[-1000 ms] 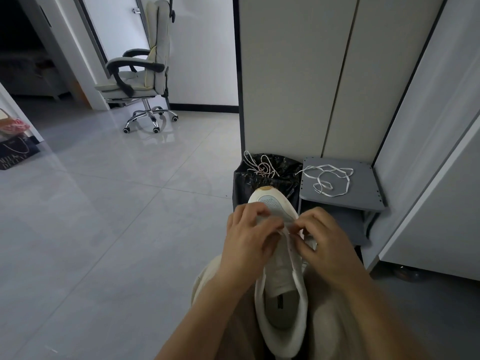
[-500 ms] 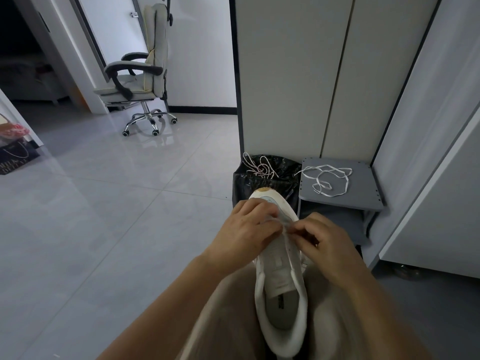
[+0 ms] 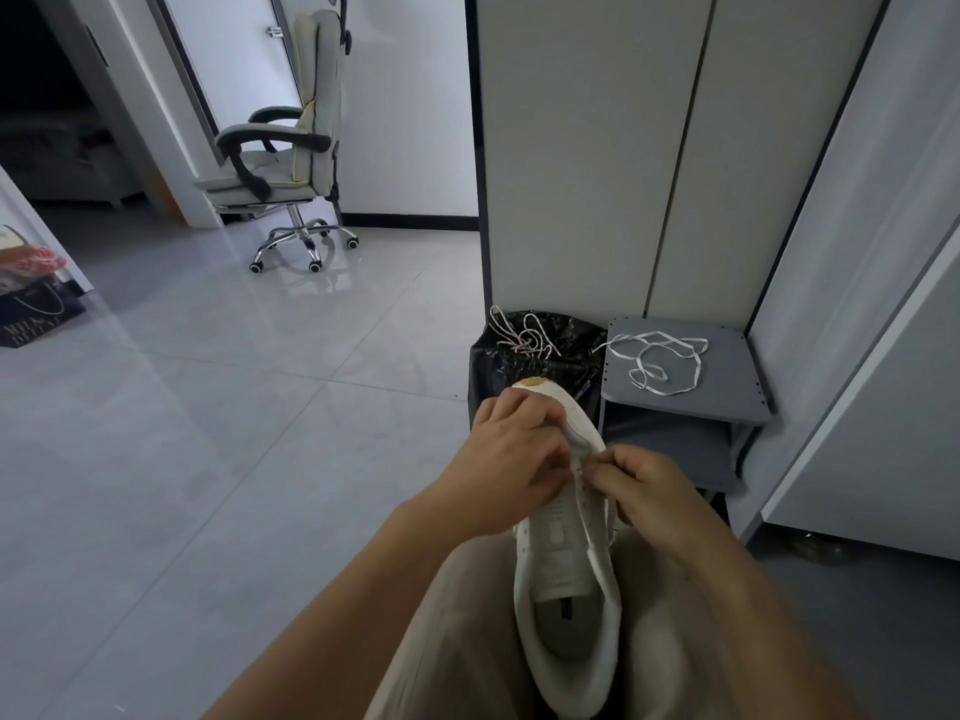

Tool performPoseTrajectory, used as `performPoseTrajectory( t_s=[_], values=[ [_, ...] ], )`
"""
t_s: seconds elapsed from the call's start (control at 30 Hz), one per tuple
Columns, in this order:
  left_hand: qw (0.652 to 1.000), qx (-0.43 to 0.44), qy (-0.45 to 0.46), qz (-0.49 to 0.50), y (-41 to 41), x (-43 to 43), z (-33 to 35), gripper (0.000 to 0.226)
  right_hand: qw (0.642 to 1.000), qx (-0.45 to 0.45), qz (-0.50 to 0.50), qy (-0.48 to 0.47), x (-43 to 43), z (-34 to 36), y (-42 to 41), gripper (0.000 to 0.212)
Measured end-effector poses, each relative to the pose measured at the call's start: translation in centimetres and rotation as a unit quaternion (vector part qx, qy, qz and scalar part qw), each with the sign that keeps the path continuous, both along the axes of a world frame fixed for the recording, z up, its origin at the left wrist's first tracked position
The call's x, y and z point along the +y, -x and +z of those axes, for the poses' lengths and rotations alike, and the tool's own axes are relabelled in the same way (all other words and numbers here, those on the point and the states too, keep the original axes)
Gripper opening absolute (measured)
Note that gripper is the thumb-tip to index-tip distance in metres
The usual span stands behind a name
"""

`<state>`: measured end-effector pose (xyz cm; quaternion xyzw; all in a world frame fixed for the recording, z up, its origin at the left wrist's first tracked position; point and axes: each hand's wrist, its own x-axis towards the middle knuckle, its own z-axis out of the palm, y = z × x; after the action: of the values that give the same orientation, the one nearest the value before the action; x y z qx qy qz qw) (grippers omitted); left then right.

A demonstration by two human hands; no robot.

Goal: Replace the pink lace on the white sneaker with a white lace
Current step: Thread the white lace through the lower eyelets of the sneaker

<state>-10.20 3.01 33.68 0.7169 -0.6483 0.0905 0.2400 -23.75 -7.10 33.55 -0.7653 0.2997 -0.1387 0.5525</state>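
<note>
Right hand (image 3: pixel 654 491) pinches eyelet edge, left hand (image 3: pixel 511 459) grips forefoot of white sneaker (image 3: pixel 566 574) on lap. Pink lace (image 3: pixel 524 337) far, draped on bin (image 3: pixel 488 366); white lace (image 3: pixel 660 361) on grey stool (image 3: pixel 727 376), far right. Best: hold shoe steady, start lowest eyelets, ends even.

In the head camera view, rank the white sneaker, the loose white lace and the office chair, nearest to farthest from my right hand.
1. white sneaker: touching the right hand, just to its left.
2. loose white lace: ahead, lying on the grey stool.
3. office chair: far off to the left, by the doorway.
</note>
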Motion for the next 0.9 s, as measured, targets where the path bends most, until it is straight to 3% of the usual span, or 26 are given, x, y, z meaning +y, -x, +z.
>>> performPoseTrajectory(
  t_s=[0.17, 0.3, 0.37, 0.47, 0.53, 0.67, 0.77, 0.9],
  values=[
    [0.998, -0.037, -0.05, 0.033, 0.0, -0.6, 0.5, 0.034, 0.998, 0.031, 0.0, 0.062, 0.5, -0.1, -0.4, 0.024],
    [0.995, -0.032, 0.007, 0.097, 1.5, -0.5, -0.7, 0.036, 0.994, -0.019, -0.016, -0.102, -0.2, -0.1, -0.2, 0.031],
    [0.988, 0.047, 0.064, 0.132, 2.5, -0.2, -1.6, 0.029, 0.989, -0.038, -0.013, -0.141, -0.3, -0.2, -0.1, 0.034],
    [0.928, 0.277, 0.16, 0.192, 3.1, 1.1, -2.6, 0.018, 0.999, -0.027, -0.01, 0.024, -0.3, -1.0, 0.0, 0.023],
    [0.887, 0.371, 0.165, 0.219, 3.2, 2.2, -3.2, 0.023, 0.991, -0.065, -0.001, 0.113, -0.3, -1.2, 0.3, 0.006],
    [0.858, 0.455, 0.148, 0.189, 3.6, 3.4, -3.4, 0.011, 0.983, -0.113, 0.054, 0.138, -0.5, -1.2, 0.4, 0.021],
    [0.856, 0.461, 0.145, 0.184, 3.4, 3.3, -3.0, 0.009, 0.964, -0.121, 0.058, 0.231, -0.4, -1.3, 0.1, 0.02],
    [0.852, 0.47, 0.148, 0.178, 3.4, 3.1, -2.6, 0.011, 0.956, -0.115, 0.05, 0.264, -0.7, -1.2, 0.0, 0.012]
  ],
)
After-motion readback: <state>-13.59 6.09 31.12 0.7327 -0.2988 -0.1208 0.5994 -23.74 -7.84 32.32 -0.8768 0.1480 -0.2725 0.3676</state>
